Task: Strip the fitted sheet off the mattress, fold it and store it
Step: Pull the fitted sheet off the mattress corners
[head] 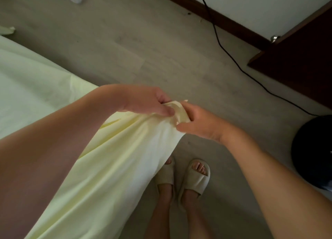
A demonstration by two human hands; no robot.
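Your left hand (152, 102) and right hand (199, 121) both pinch one bunched corner of the pale yellow cotton fitted sheet (122, 159); fabric trails down-left toward you, left hand nearer its length

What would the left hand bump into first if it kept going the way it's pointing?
Probably the right hand. The left hand points right, both gripping the same bunched corner of the yellow sheet, nearly touching. Depth is hard to judge from above.
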